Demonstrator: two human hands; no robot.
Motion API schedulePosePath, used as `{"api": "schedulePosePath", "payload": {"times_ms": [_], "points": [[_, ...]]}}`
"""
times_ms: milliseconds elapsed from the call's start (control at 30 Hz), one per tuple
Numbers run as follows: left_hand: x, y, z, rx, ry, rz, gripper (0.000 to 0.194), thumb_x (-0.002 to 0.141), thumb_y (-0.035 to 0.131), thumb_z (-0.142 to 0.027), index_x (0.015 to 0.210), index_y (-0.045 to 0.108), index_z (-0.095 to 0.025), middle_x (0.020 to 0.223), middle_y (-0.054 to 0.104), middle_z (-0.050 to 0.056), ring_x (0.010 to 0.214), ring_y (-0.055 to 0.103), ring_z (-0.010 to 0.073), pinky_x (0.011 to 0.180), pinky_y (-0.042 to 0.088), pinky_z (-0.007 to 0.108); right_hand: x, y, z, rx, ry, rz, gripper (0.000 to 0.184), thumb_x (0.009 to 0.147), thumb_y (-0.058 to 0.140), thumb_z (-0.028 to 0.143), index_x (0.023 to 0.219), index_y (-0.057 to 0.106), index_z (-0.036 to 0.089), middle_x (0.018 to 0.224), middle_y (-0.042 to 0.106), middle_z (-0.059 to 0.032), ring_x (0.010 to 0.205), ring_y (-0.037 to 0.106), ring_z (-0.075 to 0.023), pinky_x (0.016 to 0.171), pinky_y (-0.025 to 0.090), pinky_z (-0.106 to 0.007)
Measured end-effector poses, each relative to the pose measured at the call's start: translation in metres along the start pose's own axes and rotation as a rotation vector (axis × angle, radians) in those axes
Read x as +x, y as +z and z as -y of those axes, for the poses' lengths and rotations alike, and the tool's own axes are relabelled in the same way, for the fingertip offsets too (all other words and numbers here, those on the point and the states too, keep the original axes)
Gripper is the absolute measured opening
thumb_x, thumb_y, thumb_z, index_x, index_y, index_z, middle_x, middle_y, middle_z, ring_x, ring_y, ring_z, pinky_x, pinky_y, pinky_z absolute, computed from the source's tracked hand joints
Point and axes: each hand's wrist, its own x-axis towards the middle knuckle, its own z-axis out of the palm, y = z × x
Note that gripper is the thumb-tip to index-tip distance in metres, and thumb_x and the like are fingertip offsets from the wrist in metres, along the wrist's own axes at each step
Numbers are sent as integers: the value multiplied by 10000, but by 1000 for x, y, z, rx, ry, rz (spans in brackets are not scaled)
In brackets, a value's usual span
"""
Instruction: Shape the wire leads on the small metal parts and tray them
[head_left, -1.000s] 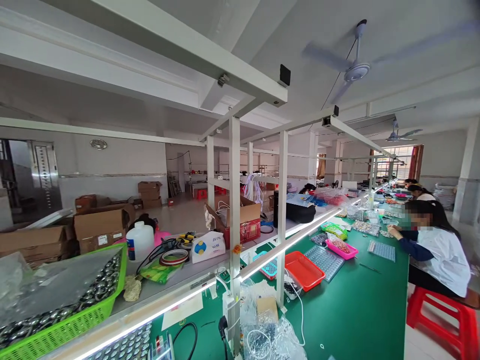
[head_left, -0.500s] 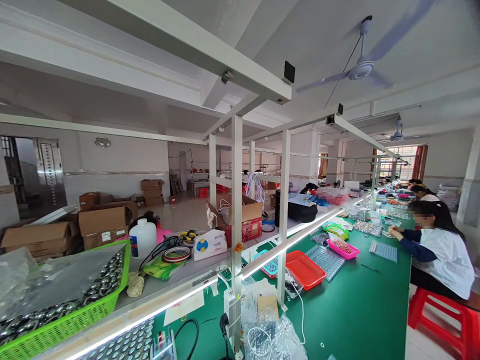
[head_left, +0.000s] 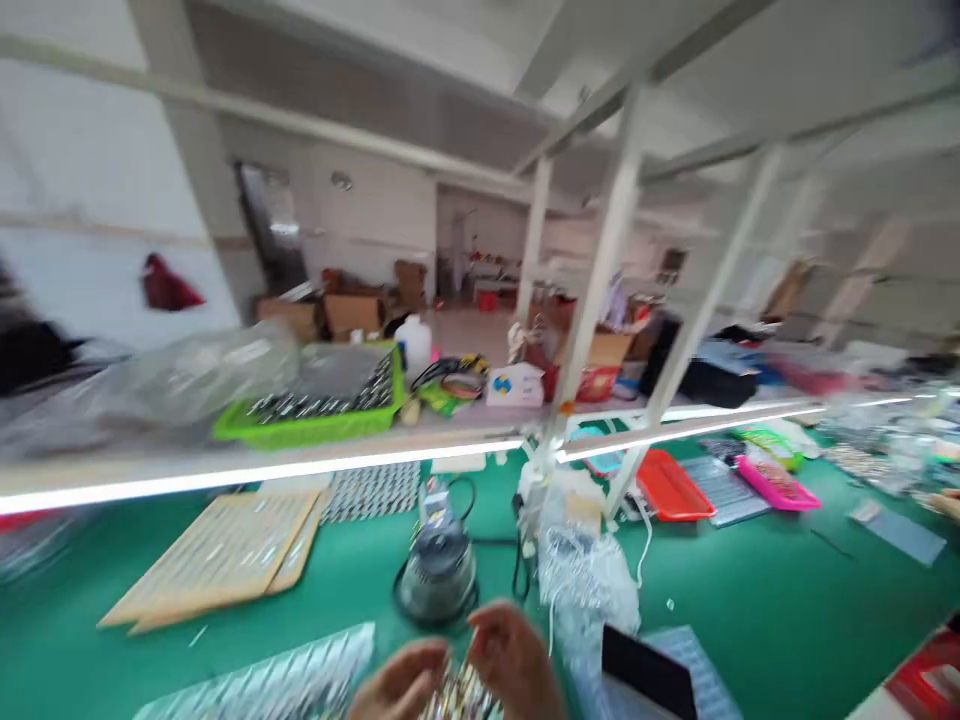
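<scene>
At the bottom of the head view, my left hand and my right hand face each other with bent, closed fingers. Motion blur hides what the fingertips hold, if anything. Below and between them lies a heap of small shiny metal parts. Just beyond the hands stands a round, dark-topped device on the green table. To the left of my left hand is a clear ridged tray. Right of my right hand, a dark flat rectangular object rests on a pale ridged sheet.
Tan boards lie at the left. Clear plastic bags sit beside a white upright post. Farther right are a red tray and a pink tray. A lit shelf edge crosses above, carrying a green basket.
The view has swung left and down, so the table's near part and both my hands have come into sight. The co-worker at the right has mostly left the view.
</scene>
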Motion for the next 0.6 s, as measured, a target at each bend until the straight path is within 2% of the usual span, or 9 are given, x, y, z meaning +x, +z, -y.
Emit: {"api": "schedulePosePath", "payload": {"times_ms": [33,67,167,300,467,600], "points": [[-2,-5,9,-39,-17,-1,250,700,793,-384,831,719,-185,897,741,51,915,673,240,881,531,352,-13,6,-4,48,29,36,244,808,705,443,899,654,222,800,600,-11,722,572,-161,643,476,-278],[-4,-10,16,-116,14,38,275,633,830,-377,791,731,-175,833,755,54,891,686,254,881,529,354,-23,10,-6,140,23,62,249,785,726,440,859,653,215,782,574,-7,716,550,-156,651,458,-273],[-7,-15,25,-311,57,56,298,609,828,-370,805,750,-159,810,776,74,825,711,236,824,544,332,-34,19,-7,274,45,146,158,789,738,344,815,664,207,808,555,-9,747,520,-146,681,434,-258],[-14,-17,24,-385,77,16,263,626,821,-321,810,755,-145,814,778,89,796,718,211,773,560,293,-34,27,-14,266,112,106,120,812,713,317,853,673,211,797,575,-14,724,517,-144,641,431,-245],[-20,-23,34,-326,107,-5,217,675,786,-271,848,769,-141,849,778,94,800,716,207,754,568,275,-36,32,-24,232,140,69,123,817,707,305,872,671,201,781,610,-12,712,545,-138,632,444,-237],[-20,-25,41,-284,127,-6,210,715,754,-263,891,778,-151,872,781,91,808,717,207,747,571,268,-35,33,-23,157,135,42,134,821,699,315,867,663,194,766,611,-13,698,556,-136,609,454,-229]]}}
